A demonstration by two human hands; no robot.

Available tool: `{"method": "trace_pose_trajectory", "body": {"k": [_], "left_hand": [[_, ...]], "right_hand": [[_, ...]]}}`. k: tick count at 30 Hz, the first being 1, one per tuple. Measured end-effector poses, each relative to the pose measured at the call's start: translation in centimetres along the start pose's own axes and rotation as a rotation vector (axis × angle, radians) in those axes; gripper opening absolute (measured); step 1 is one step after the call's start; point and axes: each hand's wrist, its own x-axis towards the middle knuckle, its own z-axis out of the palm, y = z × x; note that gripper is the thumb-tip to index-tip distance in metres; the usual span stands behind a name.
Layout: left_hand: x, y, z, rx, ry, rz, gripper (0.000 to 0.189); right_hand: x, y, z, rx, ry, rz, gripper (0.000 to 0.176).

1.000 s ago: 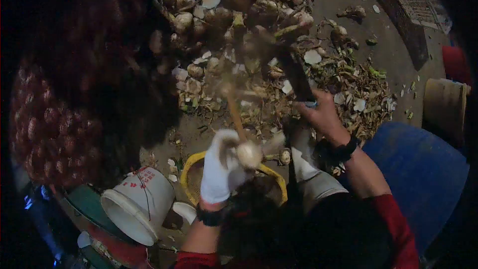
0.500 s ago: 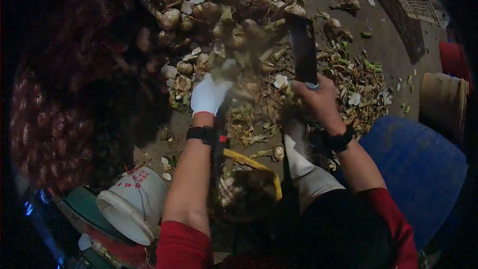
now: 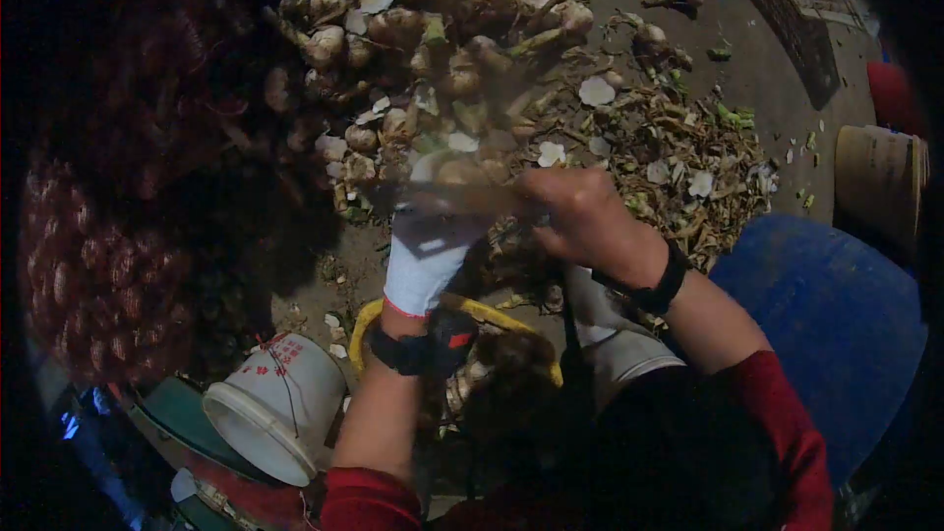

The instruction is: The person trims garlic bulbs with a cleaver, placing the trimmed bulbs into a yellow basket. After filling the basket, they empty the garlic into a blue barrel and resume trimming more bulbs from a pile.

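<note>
My left hand (image 3: 423, 261), in a white glove, is closed around a garlic bulb (image 3: 460, 173) over the heap. Bare, my right hand (image 3: 595, 221) grips a broad-bladed knife (image 3: 462, 200) at its handle end. The blade lies crosswise, blurred by motion, and overlaps the gloved fingers and the lower side of the bulb in this view. Beyond both hands spreads a pile of garlic bulbs (image 3: 398, 28) with dry stalks. Below my left wrist sits a basket with a yellow rim (image 3: 501, 315), garlic partly visible inside.
Trimmed stalks and leaves (image 3: 723, 172) with white flat pieces (image 3: 597, 90) cover the ground at right. A blue barrel (image 3: 816, 324) stands near my right arm. At left are a white bucket (image 3: 280, 388) tipped over and a net sack of garlic (image 3: 103, 290).
My right hand has swung the knife from upright at the right to crosswise over my left hand. My left hand has shifted slightly down and right.
</note>
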Motion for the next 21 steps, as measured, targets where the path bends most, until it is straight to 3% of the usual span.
{"method": "trace_pose_trajectory", "body": {"k": [2, 3, 4, 6, 10, 12, 13, 16, 17, 18, 19, 20, 21], "left_hand": [[-0.8, 0.0, 0.4, 0.543, 0.133, 0.240, 0.036], [-1.6, 0.9, -0.1, 0.801, -0.013, 0.198, 0.033], [-1.5, 1.2, 0.0, 0.801, -0.011, 0.198, 0.033], [-1.4, 1.5, 0.3, -0.316, 0.120, -0.098, 0.030], [-1.9, -0.6, -0.1, 0.003, 0.132, -0.099, 0.036], [-2.7, -1.1, -0.4, 0.053, 0.149, 0.064, 0.042], [-1.8, -1.3, 0.4, -0.195, 0.216, -0.008, 0.042], [-1.9, 2.9, 1.1, -0.154, 0.357, -0.007, 0.035], [-1.3, 1.6, -0.1, 0.496, 0.281, 0.440, 0.038], [-1.1, 5.3, 0.3, 0.129, 0.343, -0.079, 0.042], [-1.4, 6.1, 0.7, 0.166, 0.368, 0.006, 0.044], [-1.8, 6.6, 0.9, 0.200, 0.395, 0.080, 0.047], [-1.8, 6.7, 0.5, 0.108, 0.365, -0.071, 0.047]], "right_hand": [[0.4, -0.8, -0.6, -0.029, -0.012, -0.031, 0.030], [0.5, -1.0, -0.8, -0.060, -0.023, -0.060, 0.029], [0.5, -1.2, -0.9, -0.061, -0.024, -0.062, 0.029], [0.5, -1.5, -0.9, -0.083, -0.021, -0.083, 0.030], [0.5, -1.3, -0.8, -0.127, -0.055, -0.093, 0.033], [0.3, 0.3, -0.3, -0.133, 0.006, -0.155, 0.036], [0.3, 0.7, -0.2, -0.134, 0.007, -0.159, 0.036], [-0.1, 2.6, 0.7, -0.075, 0.045, -0.203, 0.044], [-0.4, 4.0, 1.0, -0.116, 0.044, -0.159, 0.042], [-0.7, 5.1, 1.1, -0.157, 0.043, -0.116, 0.040], [-1.2, 6.4, 0.5, -0.160, 0.050, -0.111, 0.040], [-2.2, 7.4, -0.3, -0.150, 0.164, 0.067, 0.032], [-1.6, 7.1, -0.9, -0.132, 0.271, 0.222, 0.025]]}}
